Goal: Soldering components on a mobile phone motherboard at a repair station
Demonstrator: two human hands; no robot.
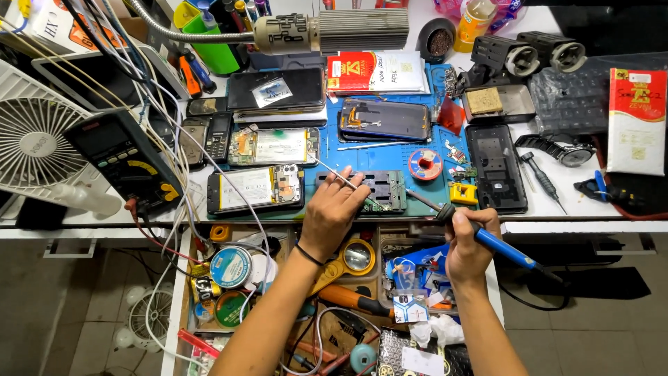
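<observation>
Soldering on a board (379,191)
Our left hand (334,209) pinches tweezers (341,177); our right hand (470,240) grips the iron (480,233), whose tip could slip onto nearby parts.

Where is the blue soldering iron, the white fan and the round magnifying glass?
Soldering iron (502,245), head view, on its blue handle beside the right hand.
Fan (31,143), head view, on the middle of its white grille.
Magnifying glass (357,255), head view, on its round lens.
</observation>
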